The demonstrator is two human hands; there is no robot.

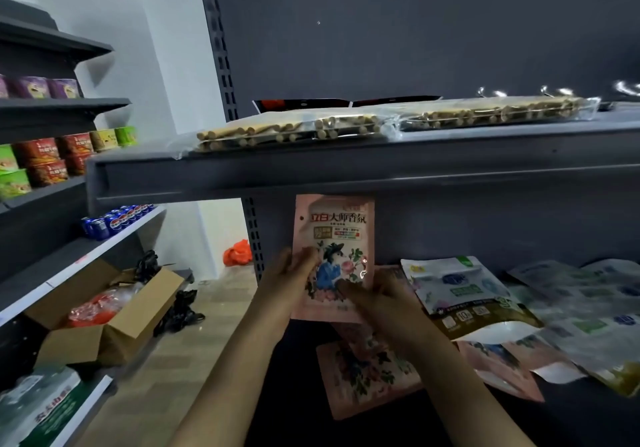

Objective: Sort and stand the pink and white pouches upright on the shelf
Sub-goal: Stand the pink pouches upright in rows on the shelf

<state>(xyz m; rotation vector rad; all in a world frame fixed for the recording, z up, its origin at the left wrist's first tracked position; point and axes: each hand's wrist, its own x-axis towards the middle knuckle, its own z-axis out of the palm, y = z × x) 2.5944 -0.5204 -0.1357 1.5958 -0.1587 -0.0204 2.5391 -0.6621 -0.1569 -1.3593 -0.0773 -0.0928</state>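
Note:
A pink pouch [334, 235] with red lettering and a flower picture stands upright at the left end of the dark lower shelf [287, 394]. My left hand [294, 272] grips its left edge. My right hand [367, 296] holds its lower right part, fingers across the front. Another pink pouch [360, 374] lies flat on the shelf below my hands, and a third [498, 360] lies further right. A white pouch [457, 285] with blue and green print leans to the right of the upright one, and several more white pouches [581, 308] lie in a heap at the right.
The shelf above [346, 173] overhangs the pouches and carries clear packs of tan sticks [294, 131]. A slotted upright post [254, 239] stands just left of the upright pouch. To the left are shelves with cups and cans, and an open cardboard box [114, 311].

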